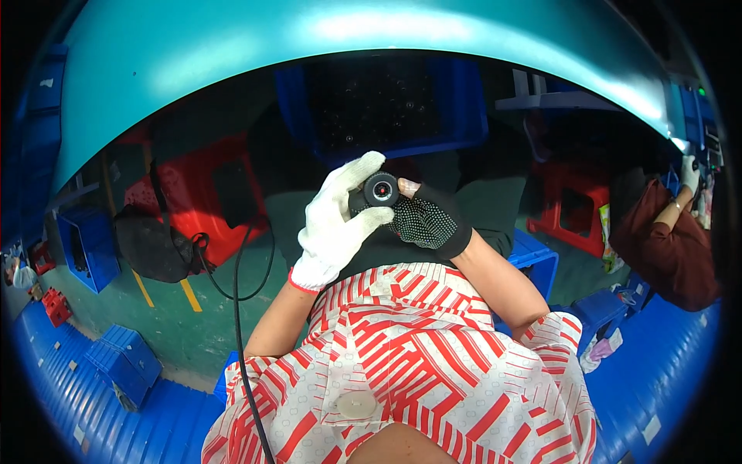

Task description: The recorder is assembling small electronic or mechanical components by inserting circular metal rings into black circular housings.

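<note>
Between my two hands, over my lap, is a small round black part (381,189) with a pale ring and a reddish centre facing up. My left hand (334,213), in a white knit glove, pinches its left side between thumb and fingers. My right hand (427,216), in a black glove with pale dots and bare fingertips, grips the right side with the thumb on the rim. The glove fingers hide the part's underside.
A blue bin (464,131) with small dark pieces lies beyond my hands, below a teal tabletop (232,54). Red stools (209,182) stand at both sides; a black bag (151,243) hangs at left. A black cable (238,309) runs past my left arm. Another person (672,240) sits at right.
</note>
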The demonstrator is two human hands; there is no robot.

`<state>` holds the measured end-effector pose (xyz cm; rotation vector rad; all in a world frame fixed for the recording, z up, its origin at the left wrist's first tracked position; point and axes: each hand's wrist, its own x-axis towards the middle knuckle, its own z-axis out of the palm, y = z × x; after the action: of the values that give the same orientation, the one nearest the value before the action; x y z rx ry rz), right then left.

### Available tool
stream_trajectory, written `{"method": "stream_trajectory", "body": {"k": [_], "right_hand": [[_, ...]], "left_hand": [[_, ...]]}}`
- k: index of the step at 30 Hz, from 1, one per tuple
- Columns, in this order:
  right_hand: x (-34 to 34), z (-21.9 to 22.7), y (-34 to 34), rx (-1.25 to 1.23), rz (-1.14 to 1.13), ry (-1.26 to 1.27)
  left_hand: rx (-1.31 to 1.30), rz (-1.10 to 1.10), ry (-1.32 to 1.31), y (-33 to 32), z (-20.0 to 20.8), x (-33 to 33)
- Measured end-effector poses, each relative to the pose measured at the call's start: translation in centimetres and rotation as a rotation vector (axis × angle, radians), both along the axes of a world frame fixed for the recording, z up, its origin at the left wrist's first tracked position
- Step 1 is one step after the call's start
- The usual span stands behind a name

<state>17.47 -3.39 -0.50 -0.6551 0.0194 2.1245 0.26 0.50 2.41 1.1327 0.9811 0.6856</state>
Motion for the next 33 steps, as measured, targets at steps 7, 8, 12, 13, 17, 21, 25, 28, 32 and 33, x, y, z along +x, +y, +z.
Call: {"method": "stream_trajectory", "body": {"k": [7, 8, 12, 13, 17, 21, 25, 28, 32, 33], "right_hand": [[-0.1, 0.7, 0.2, 0.019, 0.021, 0.008], [-0.1, 0.8, 0.3, 0.031, 0.02, 0.007], [-0.1, 0.6, 0.3, 0.037, 0.026, 0.007], [-0.1, 0.5, 0.2, 0.045, 0.028, 0.001], [0.2, 0.8, 0.3, 0.069, 0.041, -0.019], [-0.1, 1.0, 0.4, 0.042, 0.027, -0.013], [0.0, 0.9, 0.4, 0.016, -0.002, 0.02], [0.2, 0.5, 0.2, -0.004, -0.007, 0.045], [0.4, -0.5, 0.0, -0.004, -0.022, 0.159], [0.3, -0.4, 0.0, -0.005, -0.02, 0.161]], "left_hand": [[-0.086, -0.016, -0.036, 0.4, 0.5, -0.1], [-0.111, -0.01, -0.057, 0.4, 0.6, -0.1], [-0.102, -0.021, -0.084, 0.5, 0.2, -0.3], [-0.11, -0.026, -0.09, 0.5, 0.2, -0.3], [-0.118, -0.038, -0.085, 0.6, 0.1, -0.3], [-0.129, -0.042, -0.086, 0.7, 0.3, -0.3], [-0.106, -0.043, -0.074, 0.6, 0.5, -0.2], [-0.096, -0.023, -0.049, 0.4, 0.5, 0.1], [-0.045, 0.004, -0.016, 0.1, 0.1, 0.1], [-0.046, 0.006, -0.015, 0.1, 0.0, 0.1]]}}
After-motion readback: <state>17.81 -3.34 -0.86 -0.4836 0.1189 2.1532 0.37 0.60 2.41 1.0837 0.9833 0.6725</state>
